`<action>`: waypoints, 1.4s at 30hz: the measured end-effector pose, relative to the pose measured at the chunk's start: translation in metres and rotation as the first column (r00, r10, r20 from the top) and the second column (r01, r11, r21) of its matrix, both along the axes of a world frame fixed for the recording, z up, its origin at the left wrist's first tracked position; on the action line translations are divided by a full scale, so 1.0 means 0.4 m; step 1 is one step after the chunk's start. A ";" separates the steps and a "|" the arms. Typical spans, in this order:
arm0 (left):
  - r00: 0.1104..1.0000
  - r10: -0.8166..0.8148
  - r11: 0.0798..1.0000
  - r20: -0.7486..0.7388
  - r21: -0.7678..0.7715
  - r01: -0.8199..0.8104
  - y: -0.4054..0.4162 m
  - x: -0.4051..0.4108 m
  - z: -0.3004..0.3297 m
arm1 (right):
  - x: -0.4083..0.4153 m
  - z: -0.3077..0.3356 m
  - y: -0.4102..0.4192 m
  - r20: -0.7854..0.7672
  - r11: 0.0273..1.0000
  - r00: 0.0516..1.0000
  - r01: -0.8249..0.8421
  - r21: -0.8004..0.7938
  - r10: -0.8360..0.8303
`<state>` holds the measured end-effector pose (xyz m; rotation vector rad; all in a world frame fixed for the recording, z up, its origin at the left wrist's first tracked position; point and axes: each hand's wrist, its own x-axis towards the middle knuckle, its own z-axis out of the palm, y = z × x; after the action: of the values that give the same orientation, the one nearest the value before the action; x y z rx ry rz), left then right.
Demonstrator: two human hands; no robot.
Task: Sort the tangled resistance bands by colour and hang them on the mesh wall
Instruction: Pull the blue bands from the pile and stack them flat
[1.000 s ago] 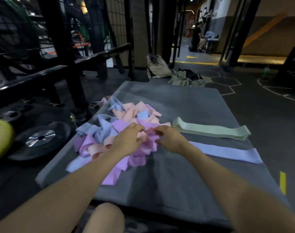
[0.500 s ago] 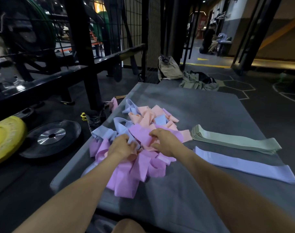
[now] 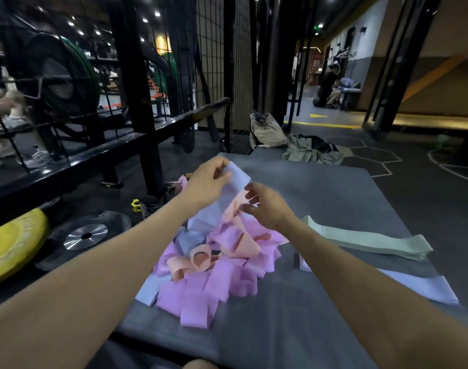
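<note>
- Bands are partly sorted: a green stack [image 3: 366, 242] and a blue strip [image 3: 419, 287] lie flat on the grey mat [image 3: 320, 198], off to the right of the pile [image 3: 214, 265].
- Most of the work is left, I think. The pile is a knot of pink, peach and blue bands in the middle of the mat.
- Nothing hangs on the mesh wall [image 3: 214, 62] that I can see. It stands behind the mat, well apart from the pile.
- The left hand [image 3: 205, 182] is up above the pile. Its thumb and fingers pinch the top end of a blue band [image 3: 231, 191].
- That blue band runs down from the hand into the knot, so it is not free yet.
- The right hand [image 3: 267, 209] is just beside it, fingers bent in. They look to pinch a peach band [image 3: 234, 207] that crosses the blue one. The frame is blurry there, so this is my best guess.
- Next, I think the blue band must be pulled out of the loops and put with the blue strip.
</note>
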<state>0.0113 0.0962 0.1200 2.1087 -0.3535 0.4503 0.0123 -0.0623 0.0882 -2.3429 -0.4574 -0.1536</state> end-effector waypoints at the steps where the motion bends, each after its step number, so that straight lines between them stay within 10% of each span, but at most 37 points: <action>1: 0.999 -0.048 0.998 0.000 -0.047 0.047 -0.009 -0.007 0.023 | -0.003 0.015 -0.001 0.007 0.999 1.000 0.010 0.036 -0.010; 7: 0.973 -0.229 0.937 0.019 -0.267 0.226 -0.062 -0.054 0.122 | -0.035 0.091 -0.032 0.085 0.983 0.992 0.074 0.166 -0.089; 19: 0.987 -0.103 0.967 -0.126 -0.245 0.069 -0.136 -0.082 0.087 | -0.104 0.163 -0.221 0.260 0.927 0.916 0.224 0.299 -0.305; 27: 0.939 -0.181 0.952 -0.294 -0.292 0.092 -0.198 -0.129 -0.003 | -0.169 0.072 -0.315 0.144 0.938 0.932 0.344 -0.049 -0.334; 36: 0.891 -0.144 0.953 -0.431 0.183 0.242 -0.230 -0.160 -0.110 | -0.197 0.022 -0.375 -0.010 0.912 0.944 0.323 0.252 -0.331; 42: 0.907 -0.221 0.974 -0.358 -0.134 0.184 -0.329 -0.156 -0.099 | -0.215 0.006 -0.365 -0.006 0.945 0.990 0.138 0.296 -0.142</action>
<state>-0.0510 -0.0356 0.0804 1.9822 -0.3175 -0.0572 -0.0737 -0.2084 0.0907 -2.0785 -0.2539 -0.2877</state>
